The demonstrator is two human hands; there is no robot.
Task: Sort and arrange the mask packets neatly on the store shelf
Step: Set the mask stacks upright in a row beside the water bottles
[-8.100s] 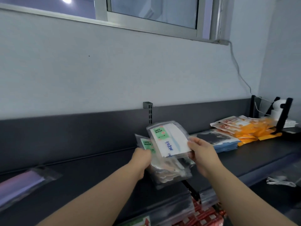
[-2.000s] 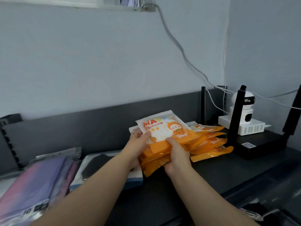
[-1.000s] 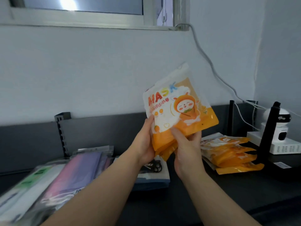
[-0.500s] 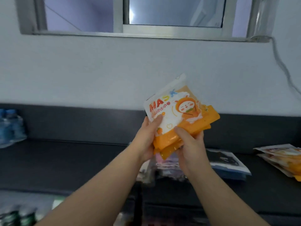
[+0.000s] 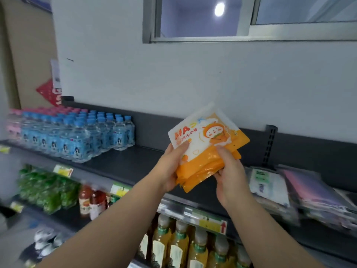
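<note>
1. We hold the stack of orange mask packets [image 5: 209,149] in the air above the shelf [image 5: 123,161], tilted, one corner pointing up toward the wall
2. Our left grip [image 5: 170,167] curls round the stack's lower left edge, and our right grip [image 5: 229,176] pinches its lower right, thumb on the printed face
3. The dark stretch of shelf between the water bottles [image 5: 77,136] and the clear mask packets [image 5: 267,183] lies below and left of the stack, so the left grip is nearer
4. We judge that lowering and squaring the stack comes next
</note>
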